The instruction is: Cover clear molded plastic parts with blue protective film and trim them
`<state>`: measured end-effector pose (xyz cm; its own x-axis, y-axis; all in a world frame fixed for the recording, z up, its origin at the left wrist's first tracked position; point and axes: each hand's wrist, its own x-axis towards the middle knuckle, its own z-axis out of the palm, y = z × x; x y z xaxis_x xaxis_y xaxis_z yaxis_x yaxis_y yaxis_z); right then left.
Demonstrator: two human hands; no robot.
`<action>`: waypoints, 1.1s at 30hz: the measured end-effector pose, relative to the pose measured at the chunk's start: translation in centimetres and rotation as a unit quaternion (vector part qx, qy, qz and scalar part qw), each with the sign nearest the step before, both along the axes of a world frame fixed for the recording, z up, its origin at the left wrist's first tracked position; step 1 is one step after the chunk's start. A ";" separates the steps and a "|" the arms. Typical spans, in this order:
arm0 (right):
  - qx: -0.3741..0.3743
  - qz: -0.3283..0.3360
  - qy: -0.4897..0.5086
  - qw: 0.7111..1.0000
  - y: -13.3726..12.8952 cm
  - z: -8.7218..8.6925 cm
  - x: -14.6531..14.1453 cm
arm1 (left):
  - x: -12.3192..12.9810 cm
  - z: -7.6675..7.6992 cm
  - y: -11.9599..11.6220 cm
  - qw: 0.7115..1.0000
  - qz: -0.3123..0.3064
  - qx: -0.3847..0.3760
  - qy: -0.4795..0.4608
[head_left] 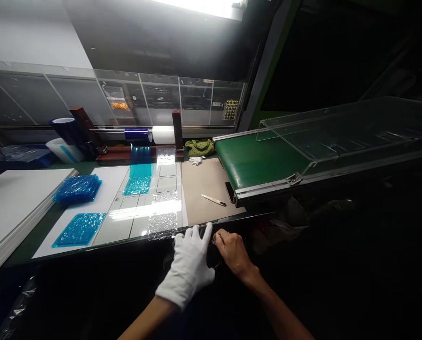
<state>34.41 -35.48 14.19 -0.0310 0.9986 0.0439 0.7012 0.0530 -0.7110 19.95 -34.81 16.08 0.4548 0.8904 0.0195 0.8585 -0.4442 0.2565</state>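
Note:
My left hand (189,264), in a white glove, is at the front edge of the table with its fingers spread and nothing visible in its grip. Just to the right, my bare right hand (234,250) is closed, its fingers curled in. A small shiny bit shows at its fingertips, too dark to name. Clear film (163,212) comes off a white roll (164,135) and lies over the glass sheet (119,219), reaching the front edge left of my glove. Blue film (140,171) runs down from a dark blue roll (137,135) beside it.
A stack of blue film pieces (78,189) and another blue pile (79,230) lie left, near thick white sheets (16,198). A cutter knife (213,200) rests on brown board (197,182). Right of it are a phone (230,192) and a green conveyor belt (257,158).

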 end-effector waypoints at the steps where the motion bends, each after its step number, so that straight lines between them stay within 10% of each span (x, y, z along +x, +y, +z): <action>1: -0.027 0.005 0.093 0.995 0.0 -0.2 0.6 | -0.5 -0.7 -0.1 0.999 -0.020 0.005 -0.049; 6: -0.199 0.080 0.424 0.880 0.0 -1.2 2.7 | -2.0 -4.0 -0.7 0.970 -0.093 0.062 -0.215; 9: -0.185 0.062 0.442 0.876 0.3 -1.1 3.5 | -1.9 -4.4 -0.8 0.971 -0.112 0.074 -0.200; 14: -0.021 -0.181 0.441 0.879 -0.1 -3.3 7.5 | -2.9 -4.6 -0.8 0.977 -0.042 0.072 -0.196; 18: -0.058 -0.337 0.383 0.858 -3.1 -10.8 10.0 | -4.3 -6.0 -1.2 0.953 0.047 -0.039 -0.297; 20: -0.107 -0.412 0.353 0.833 -5.2 -14.6 10.5 | -4.8 -6.7 -1.4 0.890 0.126 -0.145 -0.413; 23: -0.106 -0.463 0.335 0.814 -6.8 -16.6 12.5 | -5.8 -7.7 -1.9 0.717 0.226 -0.286 -0.594; 27: -0.019 -0.494 0.342 0.799 -5.0 -12.0 19.3 | -7.2 -9.0 -2.9 0.535 0.261 -0.383 -0.706; 30: 0.015 -0.490 0.353 0.797 -2.9 -8.6 23.3 | -7.7 -9.5 -3.1 0.463 0.249 -0.420 -0.740; 33: -0.056 -0.480 0.295 0.824 -2.1 -8.9 21.7 | -7.8 -9.9 -2.6 0.402 0.274 -0.439 -0.755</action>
